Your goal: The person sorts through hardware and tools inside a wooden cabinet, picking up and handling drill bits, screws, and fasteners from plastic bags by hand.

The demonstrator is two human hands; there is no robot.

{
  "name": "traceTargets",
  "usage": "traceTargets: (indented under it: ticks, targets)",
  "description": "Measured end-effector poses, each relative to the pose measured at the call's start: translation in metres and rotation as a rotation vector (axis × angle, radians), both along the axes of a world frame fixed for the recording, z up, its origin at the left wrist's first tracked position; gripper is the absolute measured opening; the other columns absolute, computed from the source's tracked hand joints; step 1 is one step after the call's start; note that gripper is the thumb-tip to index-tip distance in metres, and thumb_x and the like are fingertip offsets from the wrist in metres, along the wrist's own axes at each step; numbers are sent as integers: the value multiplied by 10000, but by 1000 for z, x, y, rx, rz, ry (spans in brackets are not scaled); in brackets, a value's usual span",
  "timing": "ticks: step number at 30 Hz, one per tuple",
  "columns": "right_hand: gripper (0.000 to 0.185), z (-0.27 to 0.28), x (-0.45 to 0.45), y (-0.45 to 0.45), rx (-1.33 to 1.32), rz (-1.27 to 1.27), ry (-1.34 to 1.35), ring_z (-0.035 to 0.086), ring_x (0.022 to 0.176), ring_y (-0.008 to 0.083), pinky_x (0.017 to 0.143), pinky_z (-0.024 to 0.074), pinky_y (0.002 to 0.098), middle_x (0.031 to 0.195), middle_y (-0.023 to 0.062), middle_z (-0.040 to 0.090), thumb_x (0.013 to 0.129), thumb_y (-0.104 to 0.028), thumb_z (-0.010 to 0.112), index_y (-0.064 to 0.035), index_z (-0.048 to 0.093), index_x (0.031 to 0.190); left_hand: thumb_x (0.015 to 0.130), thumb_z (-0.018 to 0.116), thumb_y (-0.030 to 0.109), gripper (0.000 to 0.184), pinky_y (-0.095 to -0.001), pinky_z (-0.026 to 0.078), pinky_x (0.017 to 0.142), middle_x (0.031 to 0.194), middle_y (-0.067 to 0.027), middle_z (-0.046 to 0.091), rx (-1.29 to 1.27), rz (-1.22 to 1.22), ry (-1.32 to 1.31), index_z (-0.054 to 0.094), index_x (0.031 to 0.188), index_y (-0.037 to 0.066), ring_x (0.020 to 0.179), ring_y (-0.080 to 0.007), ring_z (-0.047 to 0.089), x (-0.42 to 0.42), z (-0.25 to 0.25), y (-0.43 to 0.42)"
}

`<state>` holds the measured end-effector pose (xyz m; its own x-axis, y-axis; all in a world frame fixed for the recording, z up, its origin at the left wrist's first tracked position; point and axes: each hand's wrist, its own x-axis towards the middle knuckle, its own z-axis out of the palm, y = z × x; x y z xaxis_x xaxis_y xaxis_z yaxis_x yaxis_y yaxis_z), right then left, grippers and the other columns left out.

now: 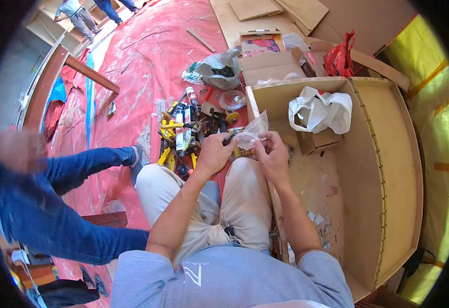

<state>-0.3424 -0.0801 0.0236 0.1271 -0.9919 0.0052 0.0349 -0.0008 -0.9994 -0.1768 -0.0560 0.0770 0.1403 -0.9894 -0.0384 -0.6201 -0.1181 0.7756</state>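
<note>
A small clear plastic bag is stretched between my two hands, above my knees. My left hand is closed, with a dark small tool or object at its fingertips beside the bag. My right hand pinches the lower right part of the bag. Just beyond my left hand lies a pile of tools with yellow handles and white tubes on the red sheet. The contents of the bag are too small to make out.
To my right stands a wooden box holding a white plastic bag and scraps. A grey sack and cardboard lie ahead. A person in blue jeans is close on my left; two people stand far back.
</note>
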Motion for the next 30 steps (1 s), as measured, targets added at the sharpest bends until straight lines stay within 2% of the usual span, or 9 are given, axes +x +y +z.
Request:
traceTargets:
  ticks: [2,7,8,11,14,17,20,25,30]
  targets:
    - [104,3,2,0,13,27,59,570,574,77,535,451,252,645,58,619,835,-109,627,-14,602,872,857,593,279,303,-388,457,658,747,-228,602,20,-22,-21,637,937,-10,700,-334,606,-4,2,1]
    - [193,14,6,-5,-65,22,284,623,580,214,558,480,332,673,142,634,831,-197,628,-6,608,813,868,579,260,327,-404,462,745,890,-245,615,62,-105,-1,589,1053,-10,850,-385,603,-2,21,9]
    - [207,15,6,-6,-101,23,338,634,591,250,569,487,351,686,160,635,828,-212,630,-7,611,807,891,567,270,313,-375,443,694,828,-210,601,-1,-136,-15,568,1021,-14,739,-308,577,1,16,13]
    - [175,21,6,-4,-257,-9,441,591,513,161,520,462,305,602,105,616,845,-173,627,-8,612,790,905,533,236,261,-419,448,701,833,-219,607,51,-212,-59,573,982,-10,761,-362,589,4,27,20]
    - [185,27,7,-3,-292,31,503,599,513,195,521,461,310,606,119,618,849,-185,616,-9,614,789,908,495,187,218,-450,451,703,853,-241,608,132,-320,-389,569,937,-16,804,-399,592,1,36,21]
    - [189,23,9,-1,-210,136,429,624,620,315,587,479,392,688,178,621,825,-200,618,-12,599,810,852,534,137,169,-471,472,687,855,-255,613,226,-369,-571,575,876,-25,819,-410,601,7,20,11]
    - [187,29,8,3,-134,243,330,587,561,274,558,462,370,653,170,593,841,-189,602,-4,585,812,770,574,82,164,-462,515,697,868,-244,638,402,-467,-677,629,885,-21,846,-380,635,-3,43,-5]
    - [201,-9,13,-3,-35,301,110,550,545,158,536,450,311,619,94,571,889,-187,550,-2,569,812,730,625,97,166,-427,535,696,893,-205,660,369,-606,-849,657,858,-4,835,-336,659,-5,48,-32]
    - [210,-4,18,-10,72,360,-50,550,567,106,535,460,269,648,35,572,925,-176,506,-9,565,813,738,619,114,177,-423,535,696,897,-196,662,351,-691,-937,663,873,8,850,-326,658,-20,74,-55]
